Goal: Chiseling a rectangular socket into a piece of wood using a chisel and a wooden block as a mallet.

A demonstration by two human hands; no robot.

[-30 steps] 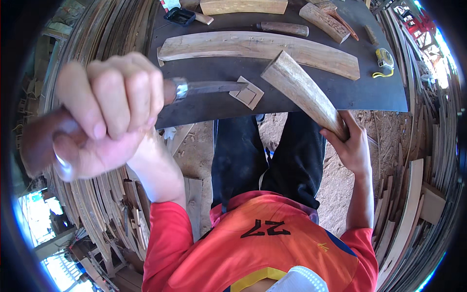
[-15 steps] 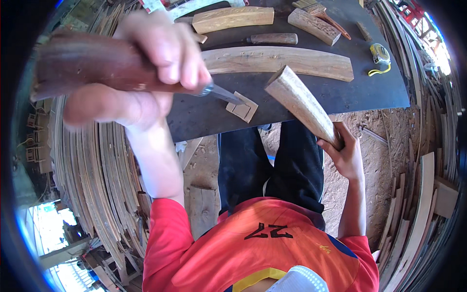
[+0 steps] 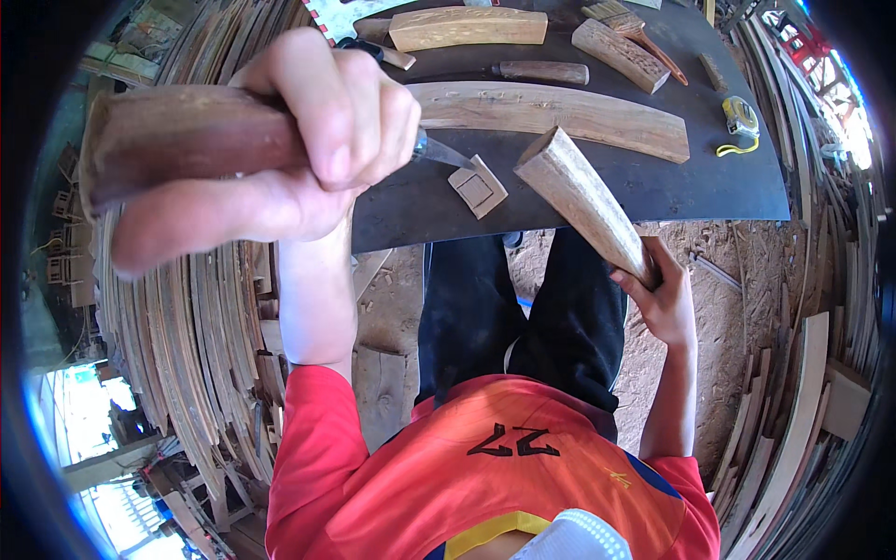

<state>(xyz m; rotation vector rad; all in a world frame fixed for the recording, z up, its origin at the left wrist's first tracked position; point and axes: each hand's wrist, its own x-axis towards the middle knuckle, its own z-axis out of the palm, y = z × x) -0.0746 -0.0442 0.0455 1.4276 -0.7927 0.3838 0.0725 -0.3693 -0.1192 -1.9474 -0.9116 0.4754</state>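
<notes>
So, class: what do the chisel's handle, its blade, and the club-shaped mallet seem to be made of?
Chisel handle: dark reddish wood, smooth and worn, faint grain showing. Blade: probably steel, grey with a bright glint. Mallet: pale unfinished wood, rough-hewn, with lengthwise grain. The left hand grips the handle; the right hand holds the mallet.

Left grip: closed around the chisel; its blade tip met the small square block to the right.
Right grip: clasped the lower end of the mallet, which slanted up-left onto the tabletop.
Beyond both grips: a long curved plank lay across the tabletop.
</notes>
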